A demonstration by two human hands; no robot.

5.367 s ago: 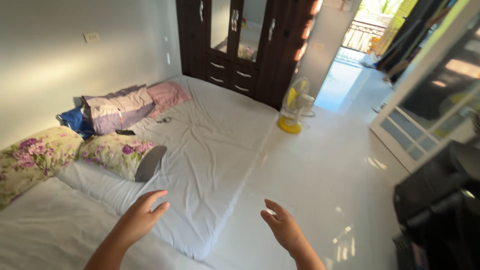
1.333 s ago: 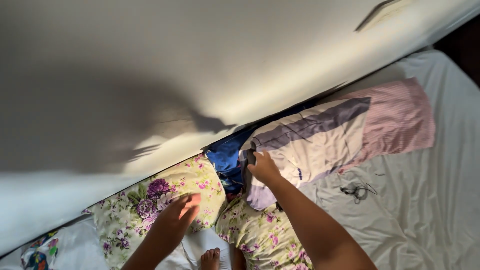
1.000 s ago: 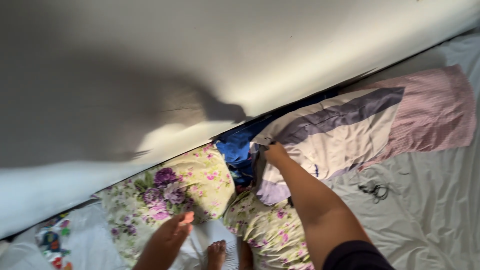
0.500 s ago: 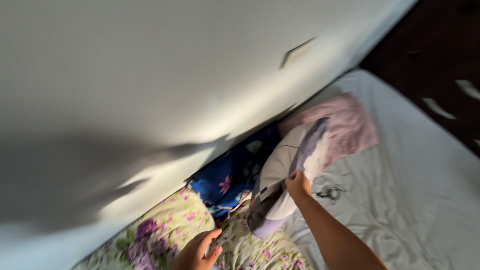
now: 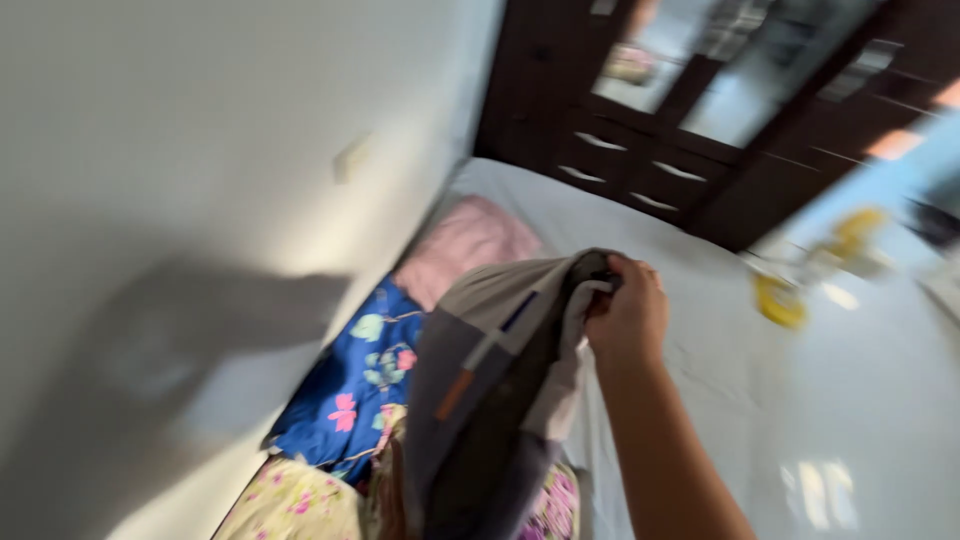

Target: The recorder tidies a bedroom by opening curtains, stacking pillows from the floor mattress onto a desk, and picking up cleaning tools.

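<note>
Right hand (image 5: 628, 312): fist closed on the top edge of the grey blanket (image 5: 490, 400).
Blanket: hangs below and left of the hand.
Blue floral pillow (image 5: 350, 385): further left, by the wall.
Left hand: out of sight.

Right hand (image 5: 628, 308) up high, out in front, curled into a tight fist. Fingers (image 5: 604, 285) bent in close, squeezing a bunch of cloth. Back of the hand turned to the camera. Bare forearm running straight down to the bottom edge. Left hand out of sight.
</note>
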